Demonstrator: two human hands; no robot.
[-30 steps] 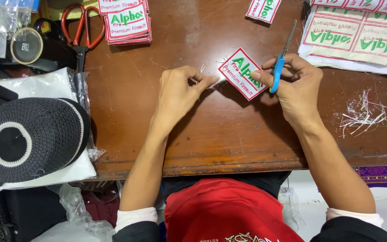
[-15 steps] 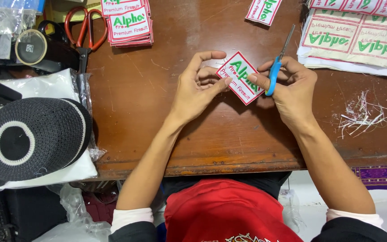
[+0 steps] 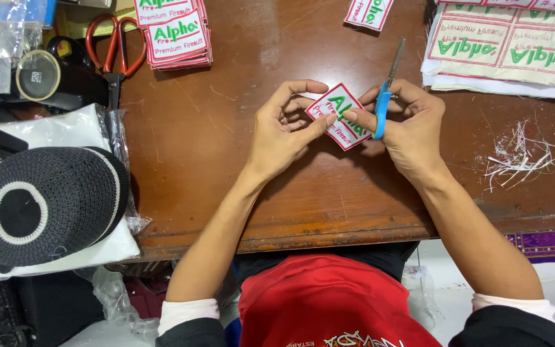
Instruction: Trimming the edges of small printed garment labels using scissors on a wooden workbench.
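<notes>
A small square cloth patch (image 3: 340,117), white with a red stitched border and green and red stitching, was turned like a diamond over the brown wooden table (image 3: 226,160). The table was smooth but scratched, and its near edge looked worn.

Left of the patch, the left hand (image 3: 284,132) was partly curled. Its thumb and fingers pinched the patch's left corner. Right of the patch, the right hand (image 3: 412,132) was closed around small scissors (image 3: 385,96) with a blue handle. The thin metal blades pointed up and away from the patch. A right fingertip touched the patch too.

Below the patch, the table was bare wood down to its edge, so there was room there.

Up and left of the patch sat a stack of patches (image 3: 173,32). Beside it lay big scissors (image 3: 114,54) with orange handles. Up and right of the patch lay a flat cloth sheet (image 3: 509,48) of uncut patches. Right of the patch was a little heap of white threads (image 3: 518,154). Far left of the patch rested a round knitted black cap (image 3: 46,202) with a white ring.
</notes>
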